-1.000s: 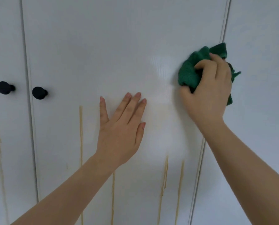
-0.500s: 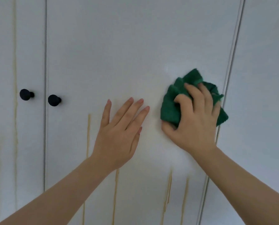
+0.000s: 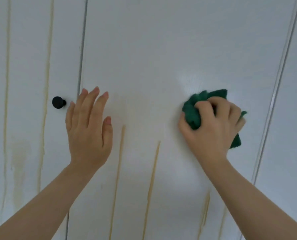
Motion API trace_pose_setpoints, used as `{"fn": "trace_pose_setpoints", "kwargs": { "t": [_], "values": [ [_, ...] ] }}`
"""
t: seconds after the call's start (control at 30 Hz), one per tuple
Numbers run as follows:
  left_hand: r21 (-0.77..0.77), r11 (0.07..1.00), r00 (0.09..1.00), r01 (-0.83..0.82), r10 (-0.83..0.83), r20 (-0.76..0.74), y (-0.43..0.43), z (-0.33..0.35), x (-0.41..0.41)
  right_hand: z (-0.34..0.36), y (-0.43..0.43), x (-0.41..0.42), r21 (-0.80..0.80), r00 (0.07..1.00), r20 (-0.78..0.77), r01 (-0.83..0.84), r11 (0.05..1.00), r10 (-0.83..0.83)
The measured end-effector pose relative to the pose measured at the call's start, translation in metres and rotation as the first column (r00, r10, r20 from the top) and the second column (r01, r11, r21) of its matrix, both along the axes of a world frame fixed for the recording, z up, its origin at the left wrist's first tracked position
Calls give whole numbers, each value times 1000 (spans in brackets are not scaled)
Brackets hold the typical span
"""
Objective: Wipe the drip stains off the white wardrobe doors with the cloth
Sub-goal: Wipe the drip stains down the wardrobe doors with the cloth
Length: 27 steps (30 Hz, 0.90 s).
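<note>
White door (image 3: pixel 153 49), drip stains (image 3: pixel 153 170); black knob (image 3: pixel 58 102) beside flat-fingered left grip (image 3: pixel 89 129); right grip (image 3: pixel 213 130) clutches cloth (image 3: pixel 192 115).

Soft, even light, no hard shadows.
Pale glare on the door (image 3: pixel 192 78) above my right hand (image 3: pixel 211 125), whose edge blurs; seams (image 3: pixel 281 75) bow.

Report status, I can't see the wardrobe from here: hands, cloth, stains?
Left hand flat on the door, right hand gripping the cloth against it. Yellow streaks below both hands, unwiped. Nothing in the way.
</note>
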<state>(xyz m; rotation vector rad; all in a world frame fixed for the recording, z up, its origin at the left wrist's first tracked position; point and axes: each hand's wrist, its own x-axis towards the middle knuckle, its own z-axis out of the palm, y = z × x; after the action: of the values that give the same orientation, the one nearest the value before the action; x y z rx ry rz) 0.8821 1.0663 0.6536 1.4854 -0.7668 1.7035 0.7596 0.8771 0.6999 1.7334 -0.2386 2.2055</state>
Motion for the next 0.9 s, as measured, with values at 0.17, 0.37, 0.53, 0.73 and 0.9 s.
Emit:
{"fn": "trace_pose_setpoints", "kwargs": {
  "t": [0.17,0.37,0.53,0.73,0.9],
  "values": [
    [106,994,998,-16,9,65,29,16,42,25,17,12,-202,985,-122,99,974,-126],
    [122,990,991,-75,60,123,21,20,65,54,74,64,-12,994,96,48,999,-46],
    [106,991,985,-85,67,159,18,13,73,9,79,75,-540,967,-190,44,841,-172],
    [124,992,990,-1,-17,141,17,11,73,80,94,86,-38,989,110,107,994,-102],
    [150,988,990,27,-47,136,20,11,75,-2,97,91,-520,974,-172,36,854,-145]
  ]
}}
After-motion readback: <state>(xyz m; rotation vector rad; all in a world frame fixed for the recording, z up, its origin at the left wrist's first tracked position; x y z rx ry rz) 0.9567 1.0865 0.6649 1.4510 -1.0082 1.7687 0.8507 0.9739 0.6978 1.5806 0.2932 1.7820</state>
